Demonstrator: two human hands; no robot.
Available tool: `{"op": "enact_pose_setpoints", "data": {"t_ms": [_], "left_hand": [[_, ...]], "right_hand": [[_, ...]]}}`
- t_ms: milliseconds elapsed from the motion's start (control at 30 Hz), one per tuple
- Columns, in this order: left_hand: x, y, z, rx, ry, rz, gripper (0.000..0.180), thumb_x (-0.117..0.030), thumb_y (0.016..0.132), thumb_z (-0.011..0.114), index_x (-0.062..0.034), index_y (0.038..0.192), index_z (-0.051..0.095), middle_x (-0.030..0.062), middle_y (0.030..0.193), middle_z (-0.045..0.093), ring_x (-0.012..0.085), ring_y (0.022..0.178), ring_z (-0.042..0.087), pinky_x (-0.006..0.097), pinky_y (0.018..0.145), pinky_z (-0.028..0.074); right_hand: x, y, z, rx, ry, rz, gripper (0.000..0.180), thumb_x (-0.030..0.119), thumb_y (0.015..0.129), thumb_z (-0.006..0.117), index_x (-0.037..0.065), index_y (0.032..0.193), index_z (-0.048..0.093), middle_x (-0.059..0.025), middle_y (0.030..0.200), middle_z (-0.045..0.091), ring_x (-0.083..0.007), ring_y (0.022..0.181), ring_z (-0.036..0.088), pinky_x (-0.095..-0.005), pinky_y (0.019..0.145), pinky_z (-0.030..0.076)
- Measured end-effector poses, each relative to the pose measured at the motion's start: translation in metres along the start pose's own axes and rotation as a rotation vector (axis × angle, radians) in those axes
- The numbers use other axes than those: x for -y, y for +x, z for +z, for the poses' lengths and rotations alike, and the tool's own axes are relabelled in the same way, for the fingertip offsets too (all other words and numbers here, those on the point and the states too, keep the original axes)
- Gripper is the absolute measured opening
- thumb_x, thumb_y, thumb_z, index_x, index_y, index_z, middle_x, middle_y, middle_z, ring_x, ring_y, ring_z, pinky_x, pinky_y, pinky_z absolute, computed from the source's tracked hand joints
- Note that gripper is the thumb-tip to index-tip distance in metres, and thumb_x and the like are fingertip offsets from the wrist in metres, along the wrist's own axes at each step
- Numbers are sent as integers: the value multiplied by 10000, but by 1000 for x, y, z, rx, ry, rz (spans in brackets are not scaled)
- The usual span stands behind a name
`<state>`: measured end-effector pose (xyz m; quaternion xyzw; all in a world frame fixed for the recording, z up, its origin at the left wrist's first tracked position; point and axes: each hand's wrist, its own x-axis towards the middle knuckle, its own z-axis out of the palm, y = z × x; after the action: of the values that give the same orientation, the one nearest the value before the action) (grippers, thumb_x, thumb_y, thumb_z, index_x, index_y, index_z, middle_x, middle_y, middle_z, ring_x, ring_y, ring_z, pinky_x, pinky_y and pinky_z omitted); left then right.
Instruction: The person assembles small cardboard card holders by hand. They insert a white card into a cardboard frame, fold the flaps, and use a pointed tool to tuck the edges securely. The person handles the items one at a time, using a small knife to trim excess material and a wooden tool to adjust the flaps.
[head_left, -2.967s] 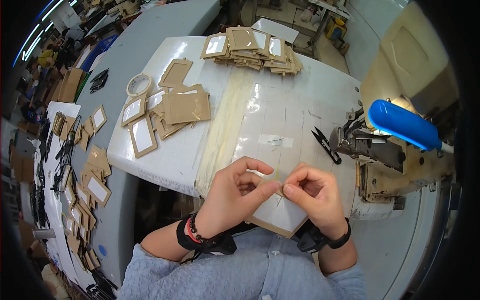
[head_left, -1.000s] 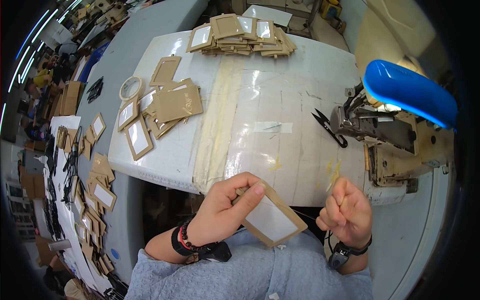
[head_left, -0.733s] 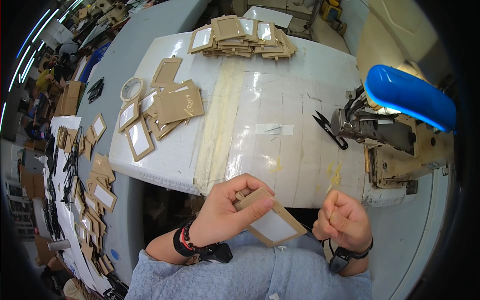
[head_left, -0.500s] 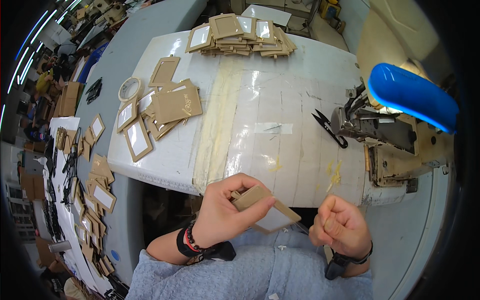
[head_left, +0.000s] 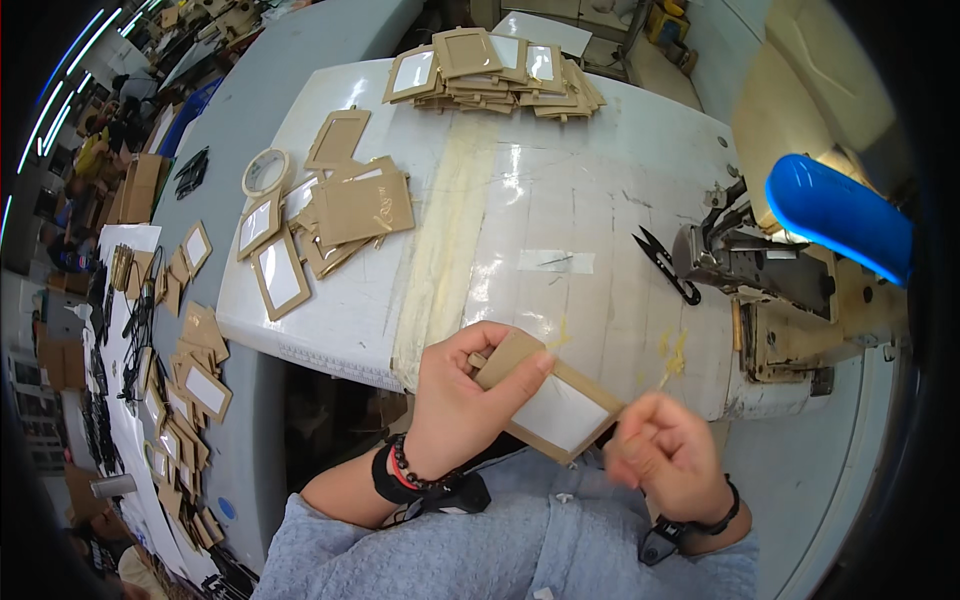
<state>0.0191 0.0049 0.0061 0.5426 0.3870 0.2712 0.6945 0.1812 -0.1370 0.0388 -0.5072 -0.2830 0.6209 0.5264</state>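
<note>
Over the table's front edge, my left hand (head_left: 450, 395) grips a tan badge holder (head_left: 565, 412) with a white window, its thumb lying on the front. The holder is tilted, window side up. By its right corner is my right hand (head_left: 668, 455), its fingers curled and pinched together, a little smeared by motion. Whatever sits between those fingertips is too small to make out, and I cannot tell whether they touch the holder.
A sewing machine (head_left: 780, 270) with a blue cover stands at right, black thread snips (head_left: 665, 265) beside it. Badge holders are piled at the back (head_left: 467, 53) and left (head_left: 362, 208), near a tape roll (head_left: 266, 172). More lie on the grey side table (head_left: 262, 450). Yellow scraps (head_left: 674, 355) lie in front.
The badge holder has turned so that more of its window faces up. My right hand is now closer to its right corner. The whole view has shifted slightly.
</note>
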Motion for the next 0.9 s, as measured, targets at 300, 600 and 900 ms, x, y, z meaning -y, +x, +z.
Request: {"op": "enact_pose_setpoints", "data": {"t_ms": [300,600,900], "left_hand": [[-7,-6,-14,236,-45,-209,158,-119,887,651,0,983,610,3,876,644,29,760,570,192,686,460],[-13,-9,-18,340,-20,-268,158,-62,843,659,6,975,603,-11,850,628,17,747,561,177,660,455],[-12,-12,-19,353,1,-281,187,-99,829,678,9,973,627,-12,807,631,17,702,550,193,616,454]], "right_hand": [[-2,21,-5,-333,-841,-645,101,-56,901,545,-13,990,524,-93,755,612,-127,637,555,-229,584,437],[1,25,-4,-128,-1167,-928,239,6,653,650,-2,891,670,-80,818,618,-193,670,546,-285,594,418],[-8,20,4,-117,-1221,-862,260,-4,627,660,-11,887,661,-56,736,500,-188,628,501,-291,542,394]]}}
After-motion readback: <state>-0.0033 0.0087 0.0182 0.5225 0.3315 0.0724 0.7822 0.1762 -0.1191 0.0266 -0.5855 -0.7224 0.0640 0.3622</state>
